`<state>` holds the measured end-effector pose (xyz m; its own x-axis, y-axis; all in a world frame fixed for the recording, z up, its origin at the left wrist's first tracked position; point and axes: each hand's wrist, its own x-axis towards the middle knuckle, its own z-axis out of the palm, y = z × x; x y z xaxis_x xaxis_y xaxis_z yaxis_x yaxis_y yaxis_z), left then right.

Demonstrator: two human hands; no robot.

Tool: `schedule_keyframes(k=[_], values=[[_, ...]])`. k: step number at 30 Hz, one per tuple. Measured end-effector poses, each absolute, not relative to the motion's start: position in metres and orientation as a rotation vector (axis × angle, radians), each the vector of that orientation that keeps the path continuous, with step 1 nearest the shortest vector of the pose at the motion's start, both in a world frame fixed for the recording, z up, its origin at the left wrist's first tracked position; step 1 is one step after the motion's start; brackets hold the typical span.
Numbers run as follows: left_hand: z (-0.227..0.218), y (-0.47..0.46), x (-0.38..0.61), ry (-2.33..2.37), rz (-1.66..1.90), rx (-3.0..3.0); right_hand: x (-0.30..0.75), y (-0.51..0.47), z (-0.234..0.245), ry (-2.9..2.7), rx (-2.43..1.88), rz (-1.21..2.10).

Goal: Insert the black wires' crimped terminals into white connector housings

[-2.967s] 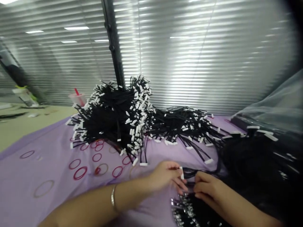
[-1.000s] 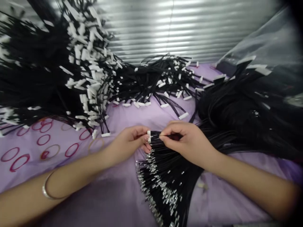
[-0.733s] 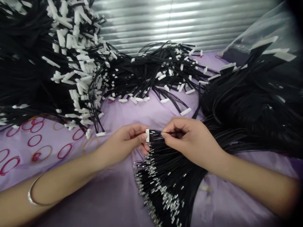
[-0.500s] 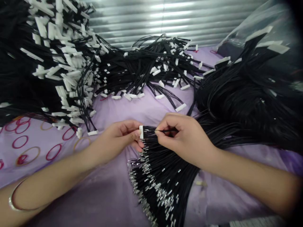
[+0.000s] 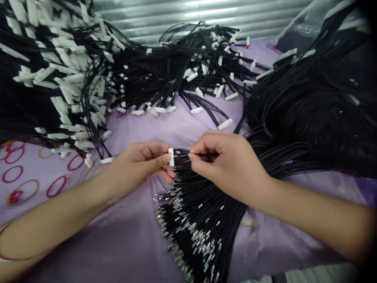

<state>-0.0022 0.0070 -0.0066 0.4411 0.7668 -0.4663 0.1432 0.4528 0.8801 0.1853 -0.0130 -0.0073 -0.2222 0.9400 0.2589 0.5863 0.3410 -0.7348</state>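
Note:
Between the thumb and fingers of my left hand (image 5: 150, 160) is a small white connector housing (image 5: 171, 157), its wire side facing right. Several black wires run into it from the right. My right hand (image 5: 224, 161) pinches a thin black wire (image 5: 206, 155) just right of the housing, and a metal terminal shows between the pinch and the housing. Below both hands a fanned bundle of black wires (image 5: 203, 204) lies on the purple cloth, with bare silver terminals (image 5: 200, 237) at the ends.
Finished-looking harnesses with white connectors (image 5: 67, 88) are heaped at the left. More harnesses (image 5: 176, 74) lie at the back before a ribbed metal shutter (image 5: 200, 15). A large coil of black wires (image 5: 309, 106) is at the right by a clear plastic bag (image 5: 300, 23). The purple cloth (image 5: 126, 243) has printed rings.
The view has shifted slightly, so the scene sits a little higher and farther left. Both hands keep their grips on the connector housing and the wire.

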Motion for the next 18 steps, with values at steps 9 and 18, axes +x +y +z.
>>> schedule_keyframes(k=[9, 18], values=[[-0.0073, 0.0083, -0.0031, 1.120, 0.446, 1.071, 0.1864, -0.0150, -0.0078, -1.968, -1.315, 0.612], [-0.0057, 0.0110, -0.0078, 1.143, 0.305, 1.098, 0.1862, -0.0129, -0.0061, -1.993, -1.398, 0.701]])
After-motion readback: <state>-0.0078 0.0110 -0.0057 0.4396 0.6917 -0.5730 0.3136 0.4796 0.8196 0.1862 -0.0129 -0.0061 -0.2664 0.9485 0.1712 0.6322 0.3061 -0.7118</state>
